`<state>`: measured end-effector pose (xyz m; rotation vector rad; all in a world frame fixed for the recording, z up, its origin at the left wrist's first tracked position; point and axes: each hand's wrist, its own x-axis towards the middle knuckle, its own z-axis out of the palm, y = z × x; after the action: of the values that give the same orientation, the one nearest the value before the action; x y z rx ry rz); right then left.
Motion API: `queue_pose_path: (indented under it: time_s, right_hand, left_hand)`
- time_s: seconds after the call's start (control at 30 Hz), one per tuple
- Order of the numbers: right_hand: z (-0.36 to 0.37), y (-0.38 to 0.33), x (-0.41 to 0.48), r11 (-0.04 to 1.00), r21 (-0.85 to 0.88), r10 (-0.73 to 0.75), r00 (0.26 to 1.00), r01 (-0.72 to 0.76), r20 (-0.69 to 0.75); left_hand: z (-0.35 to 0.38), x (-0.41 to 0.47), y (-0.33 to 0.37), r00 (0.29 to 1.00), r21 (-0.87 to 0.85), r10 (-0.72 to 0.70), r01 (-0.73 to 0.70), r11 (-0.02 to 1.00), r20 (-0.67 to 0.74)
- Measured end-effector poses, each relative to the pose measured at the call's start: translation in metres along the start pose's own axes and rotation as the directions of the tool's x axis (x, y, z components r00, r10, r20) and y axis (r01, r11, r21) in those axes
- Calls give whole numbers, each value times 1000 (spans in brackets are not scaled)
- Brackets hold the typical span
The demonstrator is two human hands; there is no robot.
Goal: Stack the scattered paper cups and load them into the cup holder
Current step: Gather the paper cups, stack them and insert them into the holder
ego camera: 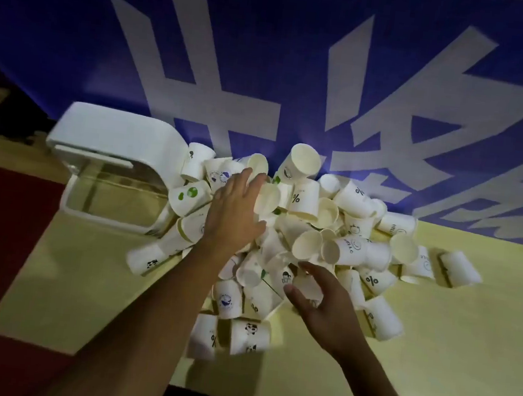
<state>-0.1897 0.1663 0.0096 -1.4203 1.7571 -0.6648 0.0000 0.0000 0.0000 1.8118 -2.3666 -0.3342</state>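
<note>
A big heap of white paper cups [348, 245] with small printed logos lies scattered across the middle of the pale yellow table [432, 344]. The white cup holder [114, 147] with a clear front stands at the table's left, touching the heap. My left hand [236, 208] reaches over the heap's left part, fingers spread, fingertips against a cup [268, 198] that lies on its side. My right hand [323, 304] hovers at the near side of the heap, fingers curved and apart, nothing held in it.
A blue banner [269, 53] with large white characters rises behind the table. Dark red floor [1, 235] shows at the left beyond the table's edge. Bare tabletop lies at the near right and near left.
</note>
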Motion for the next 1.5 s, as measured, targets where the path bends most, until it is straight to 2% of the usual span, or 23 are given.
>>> queue_pose_path:
  time_s: [0.07, 0.17, 0.33, 0.4, 0.47, 0.5, 0.57, 0.6, 0.7, 0.8, 1.0, 1.23, 1.4, 1.5]
  right_hand:
    - [-4, 2, 8, 1000, 10, 25, 1000, -25, -12]
    - [-9, 6, 13, 999, -6, 45, 998, -46, -36]
    - [-9, 13, 22, 997, -51, 47, 987, -55, -153]
    - [-7, 16, 33, 986, -167, -21, 973, -18, -230]
    - [-5, 18, 48, 943, -332, -67, 966, -21, -251]
    - [-3, 18, 55, 911, -411, -67, 970, -36, -234]
    - [2, 18, 67, 863, -501, -32, 985, -59, -171]
    - [5, 18, 71, 850, -524, -15, 990, -60, -138]
    - [10, 22, 79, 825, -563, 3, 997, -44, -74]
    - [10, 24, 81, 837, -545, -5, 995, -51, -102]
    - [7, 22, 66, 881, -472, -120, 956, -21, -267]
    - [16, -20, 19, 941, -339, -155, 900, 9, -407]
    - [67, -76, 2, 961, -257, -194, 905, 99, -378]
    - [116, -123, 0, 978, -180, -164, 926, 107, -341]
  left_hand:
    - [3, 15, -3, 998, 106, 47, -52, 993, 47]
    - [11, 26, -13, 991, 172, 99, -112, 979, 85]
    - [13, 28, -22, 971, 157, 238, -236, 959, 5]
    - [4, 23, -22, 976, 22, 216, -216, 976, -17]
    - [-10, 4, -19, 993, -207, 107, -116, 971, -55]
    - [-18, -11, -16, 997, -352, 30, -53, 935, -71]
    - [-32, -46, -12, 991, -601, -120, 58, 797, -65]
    - [-37, -63, -11, 983, -668, -177, 96, 738, -55]
    - [-43, -102, -18, 963, -724, -268, 160, 671, -35]
    - [-48, -126, -30, 950, -751, -313, 225, 621, 25]
    - [-56, -150, -59, 923, -733, -385, 274, 623, 18]
    - [-56, -171, -105, 912, -739, -409, 302, 602, 39]
    - [-64, -175, -163, 923, -751, -383, 279, 599, 37]
    - [-72, -175, -216, 922, -742, -386, 281, 608, 33]
